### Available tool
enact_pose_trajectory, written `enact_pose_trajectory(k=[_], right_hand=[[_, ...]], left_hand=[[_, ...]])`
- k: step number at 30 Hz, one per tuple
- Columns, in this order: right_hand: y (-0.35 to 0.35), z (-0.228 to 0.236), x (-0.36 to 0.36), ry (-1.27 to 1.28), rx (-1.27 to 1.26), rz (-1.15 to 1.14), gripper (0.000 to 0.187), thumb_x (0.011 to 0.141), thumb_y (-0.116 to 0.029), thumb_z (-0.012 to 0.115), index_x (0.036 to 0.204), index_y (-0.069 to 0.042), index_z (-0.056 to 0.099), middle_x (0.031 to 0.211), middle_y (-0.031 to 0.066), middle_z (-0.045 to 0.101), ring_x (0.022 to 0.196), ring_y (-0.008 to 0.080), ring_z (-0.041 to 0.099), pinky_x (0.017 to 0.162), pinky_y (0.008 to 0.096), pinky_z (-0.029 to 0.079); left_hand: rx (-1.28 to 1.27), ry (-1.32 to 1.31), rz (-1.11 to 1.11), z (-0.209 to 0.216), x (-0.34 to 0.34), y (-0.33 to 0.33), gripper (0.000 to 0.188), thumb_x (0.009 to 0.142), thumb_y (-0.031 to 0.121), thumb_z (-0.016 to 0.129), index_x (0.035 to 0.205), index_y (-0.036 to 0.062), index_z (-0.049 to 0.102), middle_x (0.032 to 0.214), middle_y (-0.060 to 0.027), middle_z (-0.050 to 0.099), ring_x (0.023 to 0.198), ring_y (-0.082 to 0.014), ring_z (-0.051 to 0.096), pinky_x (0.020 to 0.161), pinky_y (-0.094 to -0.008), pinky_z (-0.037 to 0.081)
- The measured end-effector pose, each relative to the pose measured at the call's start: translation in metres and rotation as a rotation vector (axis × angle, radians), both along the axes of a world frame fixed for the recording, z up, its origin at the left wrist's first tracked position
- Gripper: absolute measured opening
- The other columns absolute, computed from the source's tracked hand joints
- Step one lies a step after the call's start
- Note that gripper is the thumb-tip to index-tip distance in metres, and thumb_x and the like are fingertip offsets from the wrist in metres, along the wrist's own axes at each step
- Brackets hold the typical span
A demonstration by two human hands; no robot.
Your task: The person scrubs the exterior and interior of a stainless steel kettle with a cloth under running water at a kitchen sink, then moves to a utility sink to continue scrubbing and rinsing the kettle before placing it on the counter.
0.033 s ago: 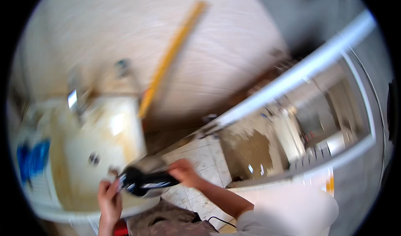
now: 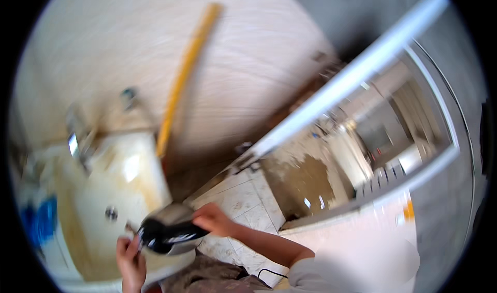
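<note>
What looks like an electric kettle (image 2: 173, 214), with a metal body and a black lid and handle, is held over the near right edge of a stained white sink (image 2: 116, 189). My right hand (image 2: 213, 220) is closed around the end of its black handle. At the lid's left edge, my left hand (image 2: 131, 259) has its fingers curled in against the kettle; motion blur softens the exact grip. The sink's drain (image 2: 111, 213) lies beyond my left hand. A metal faucet (image 2: 77, 143) stands at the sink's back left.
A long yellow bar (image 2: 189, 70) leans on the tiled wall behind the sink. Something blue and shiny (image 2: 41, 221) sits at the sink's left. To the right, a white frame (image 2: 357, 75) surrounds a view of wet brown floor (image 2: 305, 181). Dirty pale tiles (image 2: 235, 197) cover the floor.
The view has swung, so the sink, bar and frame sit further left in it. Both hands and the kettle have shifted slightly left in the picture, their hold unchanged.
</note>
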State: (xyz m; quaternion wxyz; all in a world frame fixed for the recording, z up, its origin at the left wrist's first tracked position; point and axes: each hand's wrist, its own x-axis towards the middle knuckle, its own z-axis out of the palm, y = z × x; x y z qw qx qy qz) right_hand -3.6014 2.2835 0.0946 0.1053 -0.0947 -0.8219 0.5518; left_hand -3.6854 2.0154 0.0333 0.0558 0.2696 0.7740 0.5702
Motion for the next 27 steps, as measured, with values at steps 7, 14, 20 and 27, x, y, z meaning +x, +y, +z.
enact_pose_trajectory(k=[7,14,20,27], right_hand=[[-0.006,0.042,0.012,-0.273,-0.475,-0.014,0.042,0.095,-0.033,0.045,0.065,-0.005,0.054,0.048,0.0002,0.047,0.036,0.0067,0.042,0.035,0.022,0.031],[-0.008,0.037,0.019,-0.205,-0.374,0.037,0.04,0.094,-0.03,0.046,0.068,-0.002,0.057,0.048,-0.0001,0.048,0.041,0.0069,0.045,0.041,0.023,0.036],[0.002,0.034,0.015,-0.018,-0.047,0.105,0.037,0.088,-0.022,0.049,0.058,-0.002,0.046,0.049,0.0096,0.044,0.044,0.0188,0.046,0.047,0.0319,0.037],[0.022,-0.024,0.03,0.082,0.044,0.143,0.029,0.077,-0.031,0.063,0.075,-0.002,0.061,0.065,0.0126,0.057,0.061,0.03,0.056,0.057,0.0379,0.042]], left_hand=[[-0.061,-0.05,-0.321,0.017,-0.028,0.002,0.028,0.068,-0.012,0.065,0.093,-0.0014,0.06,0.09,-0.0111,0.052,0.071,-0.0176,0.051,0.054,-0.0264,0.043],[-0.162,0.349,-0.343,0.045,-0.025,0.023,0.019,0.067,-0.01,0.066,0.083,0.0011,0.065,0.084,-0.0108,0.06,0.071,-0.0234,0.057,0.054,-0.0315,0.044],[-0.074,0.145,-0.335,-0.002,-0.02,0.023,0.019,0.063,-0.007,0.06,0.081,-0.0005,0.062,0.072,-0.0066,0.045,0.065,-0.0211,0.046,0.058,-0.0322,0.037],[-0.214,0.071,0.057,-0.009,-0.01,0.047,0.018,0.052,-0.014,0.06,0.065,-0.0023,0.055,0.064,-0.0136,0.048,0.062,-0.0271,0.049,0.056,-0.0324,0.04]])
